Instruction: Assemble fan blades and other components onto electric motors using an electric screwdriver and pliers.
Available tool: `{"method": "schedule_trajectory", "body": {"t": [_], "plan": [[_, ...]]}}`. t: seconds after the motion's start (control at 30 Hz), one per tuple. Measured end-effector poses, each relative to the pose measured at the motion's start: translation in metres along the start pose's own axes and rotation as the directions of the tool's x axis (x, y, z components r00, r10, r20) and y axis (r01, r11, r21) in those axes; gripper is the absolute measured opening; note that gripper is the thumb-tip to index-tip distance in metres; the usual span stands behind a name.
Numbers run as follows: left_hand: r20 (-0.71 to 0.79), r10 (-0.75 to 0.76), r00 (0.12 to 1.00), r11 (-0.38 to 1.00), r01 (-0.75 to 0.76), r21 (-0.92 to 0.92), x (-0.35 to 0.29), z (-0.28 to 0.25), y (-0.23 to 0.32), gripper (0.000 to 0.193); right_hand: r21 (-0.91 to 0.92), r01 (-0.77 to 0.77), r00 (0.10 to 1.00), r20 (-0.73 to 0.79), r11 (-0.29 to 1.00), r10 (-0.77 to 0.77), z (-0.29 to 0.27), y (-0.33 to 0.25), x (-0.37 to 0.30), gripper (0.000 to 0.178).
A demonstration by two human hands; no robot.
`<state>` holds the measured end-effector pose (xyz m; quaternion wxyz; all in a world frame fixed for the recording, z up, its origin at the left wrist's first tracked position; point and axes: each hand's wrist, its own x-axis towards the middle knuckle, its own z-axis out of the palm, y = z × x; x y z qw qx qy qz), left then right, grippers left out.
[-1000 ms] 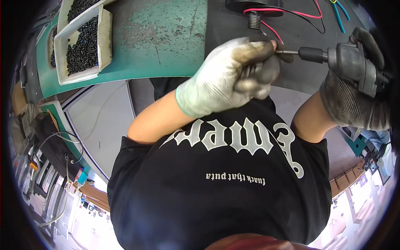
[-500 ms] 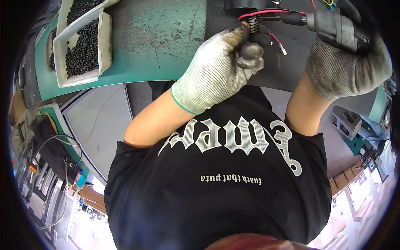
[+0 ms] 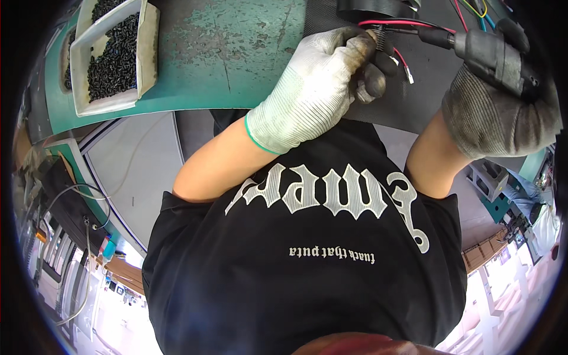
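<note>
My left hand [image 3: 322, 86], in a pale glove with dirty fingertips, is closed on a black ribbed cable end [image 3: 380, 41] below a black round housing [image 3: 373, 7]. The top of the housing is cut off by the picture's edge. My right hand [image 3: 503, 115], in a greyer glove, grips a dark power screwdriver [image 3: 491, 59] lying nearly level. Its bit [image 3: 408, 31] points left to the ribbed piece; whether the two touch I cannot tell. Red and black wires [image 3: 426, 23] cross just above the bit. A short red lead [image 3: 409, 76] with a pale terminal hangs beside my left fingers.
White bins [image 3: 145, 50] of small black screws stand on the worn green table [image 3: 225, 53] at the left. A dark mat [image 3: 408, 106] lies under the work. Coloured wires [image 3: 476, 12] run along the top right. A grey cable [image 3: 89, 236] hangs at the lower left.
Both hands, the screwdriver and the wired housing sit slightly further right in the picture. The bins sit slightly further left and higher. The grips look the same.
</note>
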<state>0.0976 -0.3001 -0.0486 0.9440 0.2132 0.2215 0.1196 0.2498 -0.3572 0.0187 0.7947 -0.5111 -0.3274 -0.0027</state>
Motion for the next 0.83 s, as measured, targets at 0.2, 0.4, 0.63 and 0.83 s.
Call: {"method": "schedule_trajectory", "body": {"t": [0.2,0.4,0.63,0.83], "plan": [[-0.095,-0.027,0.995,0.969,0.049,0.244,-0.001,0.0,0.004,0.024,-0.071,-0.002,1.0,-0.011,0.997,0.002,0.003,0.006,-0.001,0.026],[-0.137,0.024,0.99,0.888,0.041,0.457,0.0,0.01,0.011,0.028,-0.126,0.007,1.0,0.0,0.992,-0.007,0.031,-0.013,-0.028,0.027],[-0.085,0.112,0.99,0.975,-0.093,0.202,0.003,0.006,0.001,0.025,-0.107,0.105,0.994,-0.023,0.989,-0.108,0.015,-0.008,-0.009,0.028],[-0.089,0.135,0.987,0.967,-0.112,0.229,0.007,-0.002,-0.004,0.036,0.067,-0.062,0.983,-0.172,0.996,0.073,0.027,-0.028,0.003,0.042]]}}
